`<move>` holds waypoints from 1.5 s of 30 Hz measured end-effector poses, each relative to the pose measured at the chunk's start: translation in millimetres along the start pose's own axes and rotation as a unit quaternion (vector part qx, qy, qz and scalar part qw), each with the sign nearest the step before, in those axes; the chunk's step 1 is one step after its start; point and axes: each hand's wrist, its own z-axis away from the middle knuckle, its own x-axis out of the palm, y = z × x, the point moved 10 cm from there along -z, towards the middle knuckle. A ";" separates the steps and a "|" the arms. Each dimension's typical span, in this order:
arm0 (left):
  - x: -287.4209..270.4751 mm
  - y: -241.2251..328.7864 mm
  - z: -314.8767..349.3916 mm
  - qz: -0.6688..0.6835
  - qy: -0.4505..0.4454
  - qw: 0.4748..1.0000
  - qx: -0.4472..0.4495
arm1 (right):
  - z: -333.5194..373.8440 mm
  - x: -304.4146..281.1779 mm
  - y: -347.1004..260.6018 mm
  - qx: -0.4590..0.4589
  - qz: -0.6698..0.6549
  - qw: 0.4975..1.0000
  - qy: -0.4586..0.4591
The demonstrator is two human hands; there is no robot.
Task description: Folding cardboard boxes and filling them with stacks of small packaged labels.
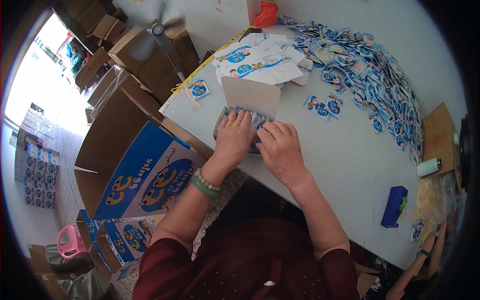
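At the table's near edge stands a small open carton, its white lid (251, 96) raised at the back. Upright blue-and-white sachets (257, 120) fill it. Across the left part of these sachets lies my left hand (234, 136), fingers stretched out together and pressing on their tops. A ring and a green bangle show on that arm. My right hand (281, 150) is at the carton's right side, fingers curled in against the sachets; what its fingertips grip is hidden. Both hands cover much of the carton.
A large heap of sachets (370, 75) covers the table's back right, with loose sachets (325, 106) nearby. Flat printed cartons (265, 60) lie behind the lid. A blue tape dispenser (394, 206) stands right, near another person's arms (425, 260). A big blue carton (145, 175) stands left.
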 end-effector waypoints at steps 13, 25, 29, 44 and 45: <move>-43.2 -19.6 19.7 0.184 0.150 0.971 0.010 | 6.2 27.3 6.3 0.021 -0.022 0.995 -0.096; -38.3 -2.0 17.5 0.212 0.029 0.974 0.071 | 11.3 13.6 41.0 0.074 -0.109 0.991 -0.009; -44.2 -67.7 18.5 0.300 0.122 0.943 -0.081 | 62.7 12.2 112.2 0.374 -0.281 0.881 0.073; 34.3 35.2 27.5 0.604 -0.034 0.778 -0.166 | 148.5 -52.1 141.3 0.455 -0.342 0.813 0.120; 8.9 33.7 28.7 0.466 0.066 0.874 -0.117 | 132.2 -78.0 125.1 0.360 -0.201 0.904 0.113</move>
